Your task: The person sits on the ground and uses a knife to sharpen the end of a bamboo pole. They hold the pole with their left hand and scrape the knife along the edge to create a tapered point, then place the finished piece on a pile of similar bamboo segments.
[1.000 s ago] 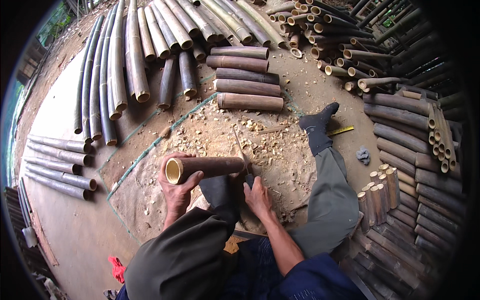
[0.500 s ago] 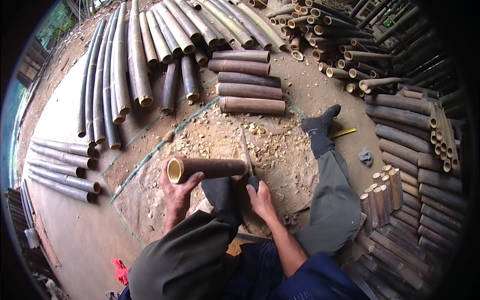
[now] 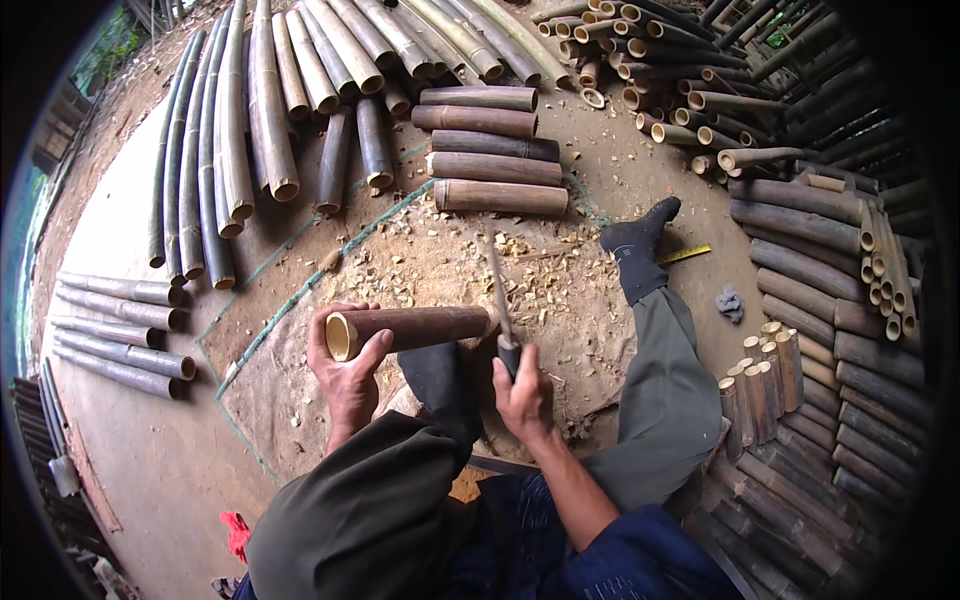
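My left hand (image 3: 347,385) grips a short dark-brown bamboo tube (image 3: 420,329) near its open, pale-rimmed end. The tube lies nearly level above my dark-shod left foot (image 3: 438,385). Closed round the black handle of a long knife (image 3: 498,285) is my right hand (image 3: 524,390). Its blade points away from me and stands beside the tube's far right end; whether the edge touches the bamboo I cannot tell. Pale wood chips (image 3: 540,300) lie scattered on the cloth (image 3: 290,400) beyond and around my hands.
Short bamboo tubes (image 3: 500,197) lie in a row ahead. Long poles (image 3: 270,120) fan out at the far left, and thinner ones (image 3: 125,340) lie at the left. More cut bamboo (image 3: 800,240) is stacked at the right, near a yellow tape strip (image 3: 685,254) and a grey rag (image 3: 729,304).
My right hand and the knife have moved up slightly, and the blade is more upright. The tube has shifted a little left and up in view, still in my left hand.
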`<state>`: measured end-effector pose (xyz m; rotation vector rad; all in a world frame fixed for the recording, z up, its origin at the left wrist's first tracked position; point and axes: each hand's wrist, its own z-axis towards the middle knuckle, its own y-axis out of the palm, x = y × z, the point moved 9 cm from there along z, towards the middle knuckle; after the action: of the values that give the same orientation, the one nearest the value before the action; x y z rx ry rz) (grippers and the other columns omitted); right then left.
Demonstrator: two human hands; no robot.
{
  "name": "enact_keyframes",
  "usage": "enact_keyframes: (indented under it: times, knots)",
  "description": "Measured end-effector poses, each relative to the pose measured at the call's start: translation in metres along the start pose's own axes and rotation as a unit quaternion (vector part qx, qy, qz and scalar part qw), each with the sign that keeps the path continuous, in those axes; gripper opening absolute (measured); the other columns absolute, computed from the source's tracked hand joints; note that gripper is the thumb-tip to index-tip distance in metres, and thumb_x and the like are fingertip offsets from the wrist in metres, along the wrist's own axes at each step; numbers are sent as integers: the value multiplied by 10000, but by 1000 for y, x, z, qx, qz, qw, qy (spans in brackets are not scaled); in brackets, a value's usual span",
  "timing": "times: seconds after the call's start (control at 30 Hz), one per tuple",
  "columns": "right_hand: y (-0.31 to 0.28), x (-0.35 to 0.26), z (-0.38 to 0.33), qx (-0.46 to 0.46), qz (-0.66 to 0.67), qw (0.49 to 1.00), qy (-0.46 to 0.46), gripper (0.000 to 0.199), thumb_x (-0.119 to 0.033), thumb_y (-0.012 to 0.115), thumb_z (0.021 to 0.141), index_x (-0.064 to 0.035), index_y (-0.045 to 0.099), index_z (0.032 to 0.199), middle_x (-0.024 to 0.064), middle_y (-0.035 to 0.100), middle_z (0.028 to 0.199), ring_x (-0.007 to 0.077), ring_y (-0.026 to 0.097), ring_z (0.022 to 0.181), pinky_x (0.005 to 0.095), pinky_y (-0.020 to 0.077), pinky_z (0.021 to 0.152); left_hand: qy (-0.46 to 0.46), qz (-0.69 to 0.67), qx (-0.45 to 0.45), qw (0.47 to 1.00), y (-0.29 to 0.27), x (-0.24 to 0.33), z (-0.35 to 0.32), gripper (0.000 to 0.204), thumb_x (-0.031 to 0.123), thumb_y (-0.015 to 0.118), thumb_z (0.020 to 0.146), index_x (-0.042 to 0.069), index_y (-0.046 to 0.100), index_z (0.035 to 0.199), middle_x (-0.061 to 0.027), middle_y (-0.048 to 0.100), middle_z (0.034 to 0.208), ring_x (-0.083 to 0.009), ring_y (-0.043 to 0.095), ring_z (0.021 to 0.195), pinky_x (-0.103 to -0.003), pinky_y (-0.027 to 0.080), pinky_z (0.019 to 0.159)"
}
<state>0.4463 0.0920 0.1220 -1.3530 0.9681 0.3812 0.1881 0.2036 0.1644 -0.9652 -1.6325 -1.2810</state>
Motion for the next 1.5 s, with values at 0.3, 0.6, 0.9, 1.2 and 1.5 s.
enact_keyframes:
  times: [0.3, 0.6, 0.9, 1.2, 1.5]
  knots:
    - [-25, -50, 11, -33, 28, 999, -16, 348, -325, 622, 1054, -25, 502, 1182, 290, 712, 894, 506, 719, 861, 584, 539, 707, -1, 12, -85, 996, -20, -6, 11, 605, -33, 897, 676, 47, 599, 1196, -115, 647, 1185, -281, 663, 1197, -433, 529, 1070]
    - [21, 26, 11, -90, -79, 990, 74, 330, -331, 635, 1039, -38, 520, 1136, 314, 711, 920, 518, 708, 876, 624, 535, 733, -22, 10, -123, 992, -17, -5, 13, 641, -39, 906, 621, 46, 604, 1180, -120, 648, 1166, -276, 633, 1214, -437, 489, 1106]
    - [37, 62, 6, -146, -182, 966, 109, 370, -378, 614, 1047, -29, 529, 1134, 293, 732, 935, 521, 714, 845, 612, 551, 717, 8, 191, -218, 957, -18, 5, 14, 693, -11, 888, 542, 72, 647, 1187, -66, 589, 1159, -212, 602, 1111, -359, 483, 1014]
    - [-41, -30, 11, -34, 6, 999, 20, 357, -348, 623, 1064, -8, 518, 1096, 281, 672, 817, 519, 685, 795, 556, 513, 651, -38, -42, -4, 998, -24, 9, 9, 646, -35, 882, 689, 55, 561, 1243, -110, 618, 1164, -266, 676, 1117, -416, 555, 1022]
    - [-20, -22, 3, 23, 33, 998, -47, 312, -271, 676, 1035, -26, 544, 1175, 245, 710, 836, 469, 730, 776, 505, 565, 636, 20, 55, -94, 994, -7, 5, 8, 655, -45, 897, 624, 59, 580, 1187, -97, 613, 1158, -267, 649, 1179, -436, 527, 1067]
